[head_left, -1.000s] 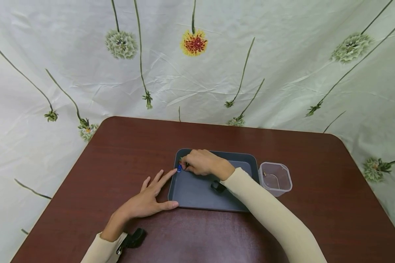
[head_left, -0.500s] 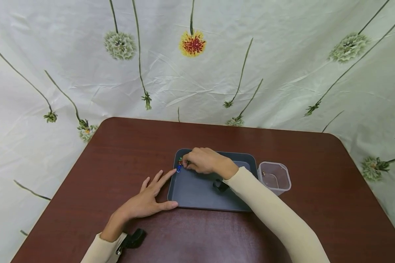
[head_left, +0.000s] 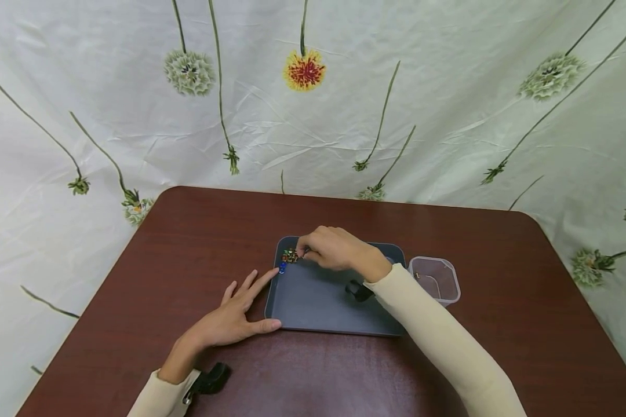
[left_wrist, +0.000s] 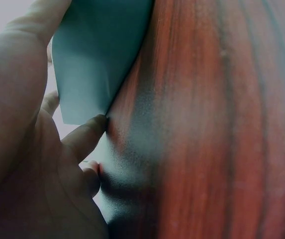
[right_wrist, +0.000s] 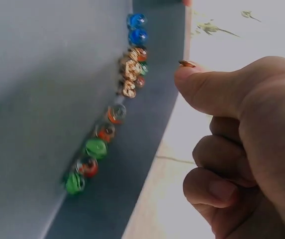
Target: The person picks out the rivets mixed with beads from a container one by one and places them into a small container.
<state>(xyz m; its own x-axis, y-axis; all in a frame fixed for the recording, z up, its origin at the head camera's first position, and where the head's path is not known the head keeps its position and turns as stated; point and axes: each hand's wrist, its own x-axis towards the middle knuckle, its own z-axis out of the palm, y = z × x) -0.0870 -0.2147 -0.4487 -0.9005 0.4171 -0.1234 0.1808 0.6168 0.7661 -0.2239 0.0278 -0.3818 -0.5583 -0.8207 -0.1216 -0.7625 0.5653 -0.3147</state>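
My right hand [head_left: 334, 249] is over the back left part of the grey tray [head_left: 334, 315]. In the right wrist view a small copper-gold piece [right_wrist: 186, 63] shows at the thumb tip, pinched there with the fingers curled. Below it, along the tray's wall, lie blue glass marbles [right_wrist: 138, 36], a cluster of small gold-coloured metal pieces [right_wrist: 130, 69], and a row of green marbles [right_wrist: 96, 148] and red-and-clear marbles [right_wrist: 86, 167]. My left hand [head_left: 235, 318] is spread, its index fingertip at the tray's left rim and its thumb at the front left corner.
A clear plastic box [head_left: 435, 278] stands right against the tray's right side, with a small gold piece [head_left: 417, 275] inside. The tray is on a dark red-brown wooden table [head_left: 501, 324]. A floral cloth [head_left: 313, 127] hangs behind the table.
My right hand has moved right and slightly away, off the tray's left corner, and the cluster of gold pieces beside the marbles has come into sight. My left hand stays in place.
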